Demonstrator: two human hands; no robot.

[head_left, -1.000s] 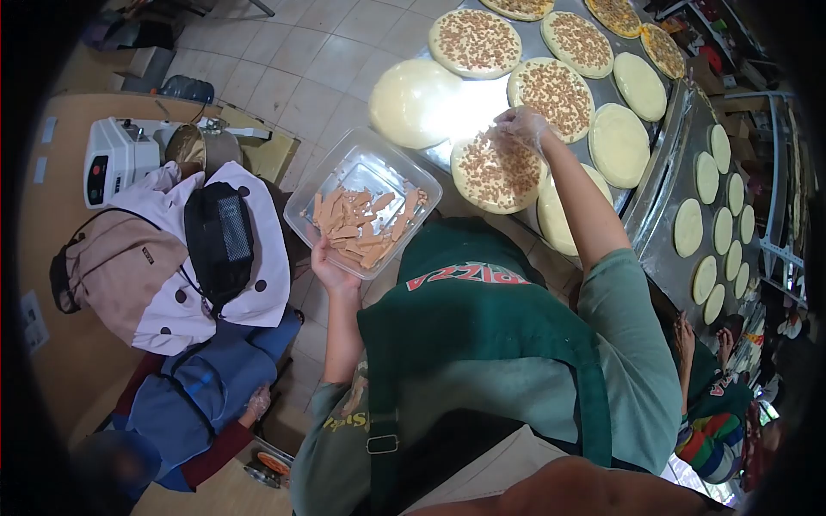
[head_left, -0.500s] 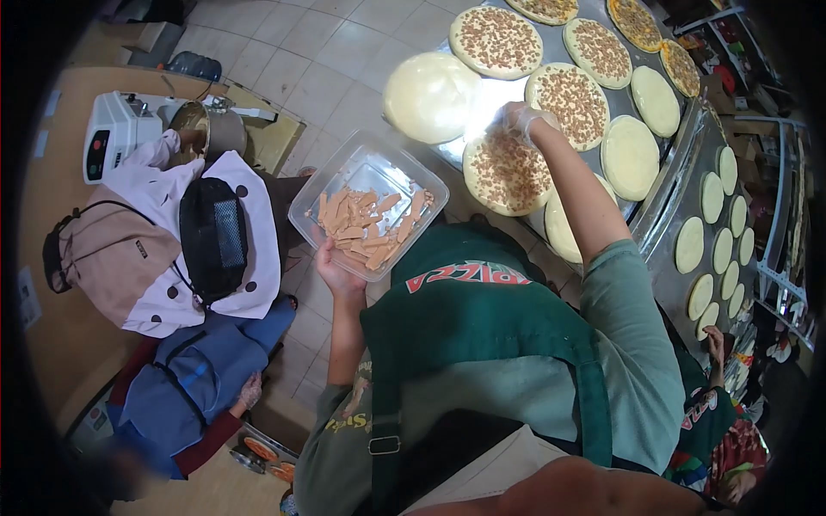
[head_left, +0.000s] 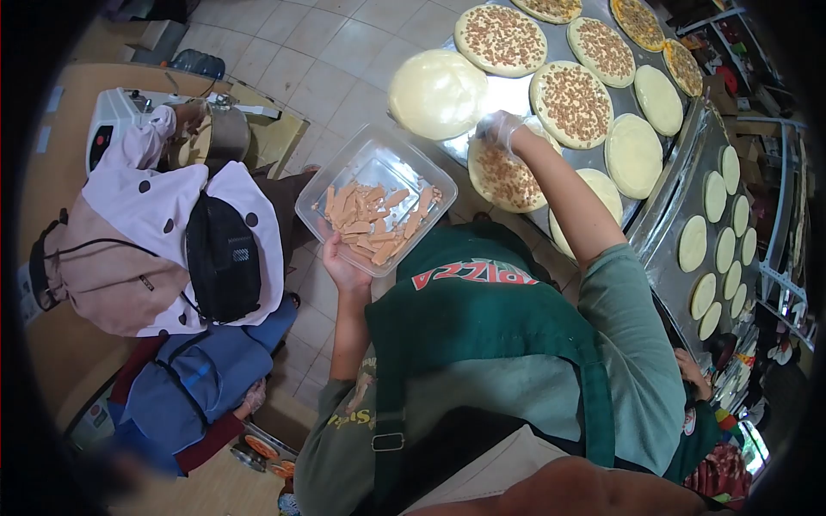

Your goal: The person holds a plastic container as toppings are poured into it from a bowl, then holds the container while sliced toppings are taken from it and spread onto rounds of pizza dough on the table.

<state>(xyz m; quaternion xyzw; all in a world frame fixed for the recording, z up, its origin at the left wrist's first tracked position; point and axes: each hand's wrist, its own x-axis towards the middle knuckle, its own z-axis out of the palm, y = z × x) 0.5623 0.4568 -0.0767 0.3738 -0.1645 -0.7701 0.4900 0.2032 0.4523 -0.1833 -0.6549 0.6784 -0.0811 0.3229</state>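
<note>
My left hand point(head_left: 346, 263) grips the near left wall of a clear plastic container point(head_left: 313, 205). Sausage strips point(head_left: 370, 217), pinkish brown, lie inside with some smaller crumbs. In a clear plastic glove, my right hand point(head_left: 502, 132) hovers over the upper left edge of a round dough base point(head_left: 551, 153) scattered with chopped brown bits point(head_left: 512, 177). Its fingers look bunched together; what they hold, if anything, is hidden. Touching this area at upper left is a plain, glossy dough base point(head_left: 437, 95).
More topped bases point(head_left: 571, 105) and plain bases point(head_left: 632, 156) cover the metal table. A second table point(head_left: 671, 279) with small dough rounds stands at right. At left, a co-worker in a spotted top point(head_left: 151, 202) reaches into a metal pot point(head_left: 228, 136); another person in a blue apron point(head_left: 198, 387) is nearby.
My right hand has shifted left and slightly down over the topped base. My left hand and the container have moved slightly right. The spotted-top co-worker's arm has moved up at the pot.
</note>
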